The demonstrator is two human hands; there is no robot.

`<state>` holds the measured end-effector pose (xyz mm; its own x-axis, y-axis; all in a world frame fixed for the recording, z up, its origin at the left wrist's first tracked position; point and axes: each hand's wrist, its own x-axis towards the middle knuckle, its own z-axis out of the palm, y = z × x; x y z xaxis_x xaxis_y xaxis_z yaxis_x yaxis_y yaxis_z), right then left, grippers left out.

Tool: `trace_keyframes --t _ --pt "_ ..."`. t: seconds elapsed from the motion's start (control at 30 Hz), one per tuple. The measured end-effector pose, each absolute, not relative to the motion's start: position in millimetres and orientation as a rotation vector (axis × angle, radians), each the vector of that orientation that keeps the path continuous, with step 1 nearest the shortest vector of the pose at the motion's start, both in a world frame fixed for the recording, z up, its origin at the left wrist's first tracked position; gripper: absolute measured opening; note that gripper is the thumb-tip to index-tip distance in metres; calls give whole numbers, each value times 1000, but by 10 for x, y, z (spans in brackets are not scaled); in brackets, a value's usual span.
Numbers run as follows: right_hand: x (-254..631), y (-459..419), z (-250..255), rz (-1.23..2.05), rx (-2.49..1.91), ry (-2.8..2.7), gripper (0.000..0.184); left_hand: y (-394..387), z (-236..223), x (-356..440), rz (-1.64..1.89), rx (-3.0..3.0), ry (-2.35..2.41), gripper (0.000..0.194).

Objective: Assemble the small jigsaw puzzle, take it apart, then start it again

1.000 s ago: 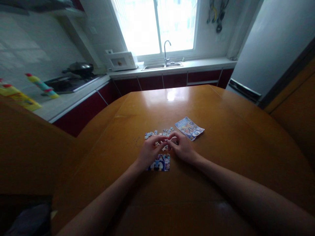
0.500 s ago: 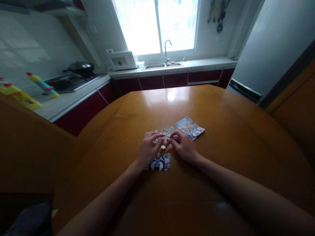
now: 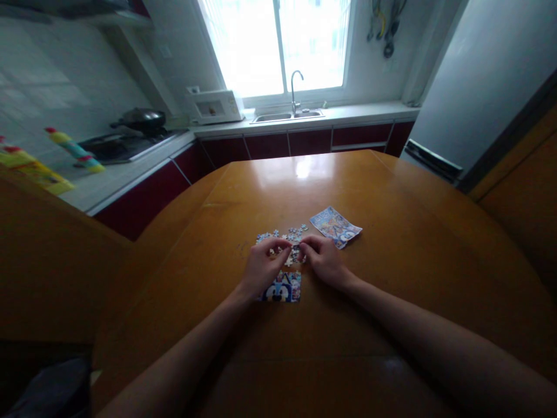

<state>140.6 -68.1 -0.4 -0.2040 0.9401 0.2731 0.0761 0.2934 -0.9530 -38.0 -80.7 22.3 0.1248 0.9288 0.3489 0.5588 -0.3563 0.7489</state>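
Right grip [image 3: 322, 259] nearly closed, hold unclear; left grip [image 3: 262, 260] slightly parted, both at loose jigsaw pieces [image 3: 296, 231], mid-frame; assembled jigsaw section [image 3: 288, 288] just below.

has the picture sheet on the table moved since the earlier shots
No. The picture sheet lies in the same place and at the same angle, right of the loose puzzle pieces, judged against the table.

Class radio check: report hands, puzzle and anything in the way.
Left hand and right hand over loose jigsaw pieces. Joined puzzle section nearer the person, partly covered by left hand.
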Motion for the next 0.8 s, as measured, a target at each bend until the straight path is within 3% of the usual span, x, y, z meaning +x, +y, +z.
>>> trace_keyframes --t 0.33,0.67,0.8 --pt "1406 -671 -21 1147 -882 -1457 14 -778 215 -410 1108 1808 1456 16" --pt "1453 -611 -70 862 -1242 -1557 20 -669 123 -547 1026 2218 1526 18" --pt "1499 -529 -73 1063 -1146 -1293 19 -670 275 -658 935 2280 1504 17"
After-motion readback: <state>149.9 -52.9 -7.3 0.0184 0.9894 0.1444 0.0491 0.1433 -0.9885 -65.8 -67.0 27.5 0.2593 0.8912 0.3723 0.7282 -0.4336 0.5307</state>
